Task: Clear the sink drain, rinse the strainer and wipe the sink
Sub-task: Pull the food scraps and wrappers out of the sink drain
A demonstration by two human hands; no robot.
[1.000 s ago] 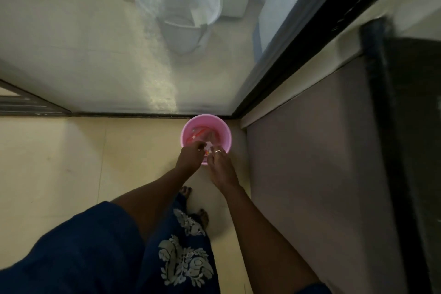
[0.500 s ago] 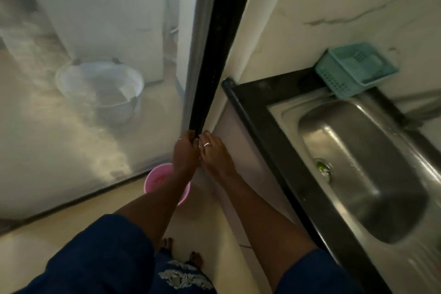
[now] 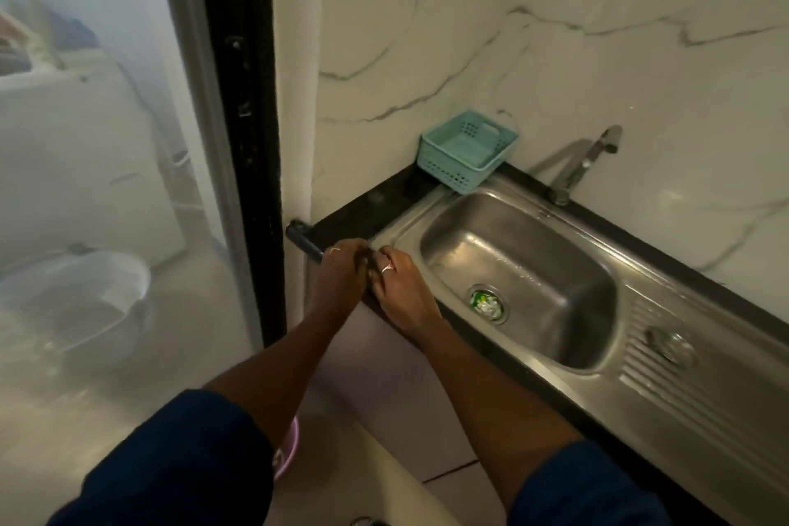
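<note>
Now the left hand and right hand (fingers bunched; grasping what, I cannot tell) should scoop the drain at their three o'clock clean.

We stand before a white, grey-veined marble wall, with a black-framed frosted glass door on our left.

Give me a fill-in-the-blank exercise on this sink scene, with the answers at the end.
1. Green and white scraps lie in the sink's ___.
2. The ___ rises behind the sink, to the right of the basket.
3. The left hand and right hand meet at the sink's near ___ corner.
Missing words: drain; tap; left.
</note>
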